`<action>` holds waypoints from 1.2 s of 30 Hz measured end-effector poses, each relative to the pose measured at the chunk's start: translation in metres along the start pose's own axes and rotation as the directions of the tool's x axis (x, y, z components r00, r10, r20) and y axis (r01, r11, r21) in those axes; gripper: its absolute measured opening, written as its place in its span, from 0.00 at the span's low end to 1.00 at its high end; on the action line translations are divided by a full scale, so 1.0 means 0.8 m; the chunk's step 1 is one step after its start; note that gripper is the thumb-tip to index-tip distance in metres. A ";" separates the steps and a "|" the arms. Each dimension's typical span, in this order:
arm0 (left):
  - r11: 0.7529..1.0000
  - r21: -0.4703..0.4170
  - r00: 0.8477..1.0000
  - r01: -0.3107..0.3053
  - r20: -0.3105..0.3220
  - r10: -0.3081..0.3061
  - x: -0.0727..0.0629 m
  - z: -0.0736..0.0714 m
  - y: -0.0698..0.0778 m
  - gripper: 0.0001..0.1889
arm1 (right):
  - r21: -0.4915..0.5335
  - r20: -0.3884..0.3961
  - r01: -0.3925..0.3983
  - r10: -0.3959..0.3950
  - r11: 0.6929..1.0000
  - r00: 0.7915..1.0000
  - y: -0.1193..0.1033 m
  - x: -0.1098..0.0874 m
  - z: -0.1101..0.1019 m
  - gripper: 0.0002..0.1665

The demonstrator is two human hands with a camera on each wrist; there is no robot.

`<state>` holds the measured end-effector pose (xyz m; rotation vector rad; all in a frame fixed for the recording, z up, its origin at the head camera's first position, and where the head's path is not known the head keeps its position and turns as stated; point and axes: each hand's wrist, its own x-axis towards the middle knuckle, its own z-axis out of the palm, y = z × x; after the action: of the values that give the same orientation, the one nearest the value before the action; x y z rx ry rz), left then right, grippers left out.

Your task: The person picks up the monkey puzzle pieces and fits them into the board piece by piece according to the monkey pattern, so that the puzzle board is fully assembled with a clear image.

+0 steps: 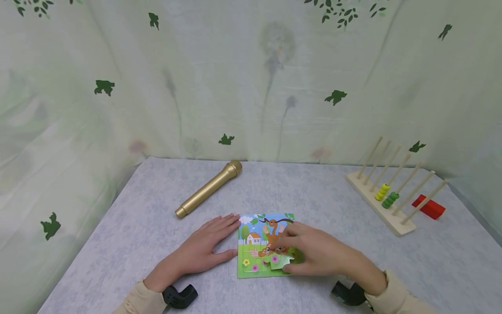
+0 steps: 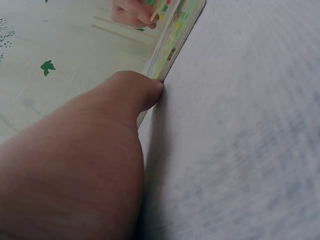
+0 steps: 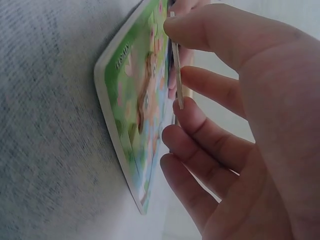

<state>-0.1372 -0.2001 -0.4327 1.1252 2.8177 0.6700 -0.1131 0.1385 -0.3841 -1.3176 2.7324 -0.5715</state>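
A square picture puzzle [image 1: 256,275] with a monkey, a house and flowers lies flat on the table. My left hand [image 1: 208,246] rests on the table, its fingers straight, with thumb and fingertips touching the puzzle's left edge. In the left wrist view the thumb [image 2: 150,92] meets the board's side. Over the lower right of the puzzle, my right hand [image 1: 319,250] pinches a thin puzzle piece [image 1: 280,262] between thumb and fingers. The right wrist view has this piece [image 3: 176,65] edge-on, tilted and raised off the board [image 3: 107,85], where a brown recess shows.
A gold toy microphone [image 1: 208,189] lies behind the left hand. At the right stands a wooden peg rack [image 1: 376,207] with yellow beads [image 1: 382,192] and green beads [image 1: 390,200]. A red block [image 1: 433,208] lies beyond it. A leaf-print curtain [image 1: 251,87] hangs behind the table.
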 end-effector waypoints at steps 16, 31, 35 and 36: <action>1.000 -0.002 1.000 0.001 0.004 -0.001 0.001 0.000 0.000 0.39 | -0.009 -0.019 0.057 -0.057 0.998 0.998 -0.002 0.011 0.018 0.22; 1.000 0.002 1.000 -0.002 0.001 0.002 0.000 0.001 0.000 0.39 | -0.037 0.008 0.065 -0.065 0.997 0.998 -0.001 0.013 0.023 0.23; 1.000 0.007 1.000 -0.009 -0.005 0.009 0.000 0.000 0.001 0.38 | -0.032 0.029 0.049 -0.048 0.998 0.998 -0.002 0.013 0.023 0.23; 1.000 0.009 1.000 -0.011 -0.007 0.011 0.000 0.000 0.001 0.38 | -0.030 0.032 0.044 -0.043 0.999 0.999 -0.002 0.013 0.023 0.24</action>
<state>-0.1367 -0.1996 -0.4325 1.1427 2.8254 0.6635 -0.1146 0.1239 -0.3994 -1.3840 2.7044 -0.5100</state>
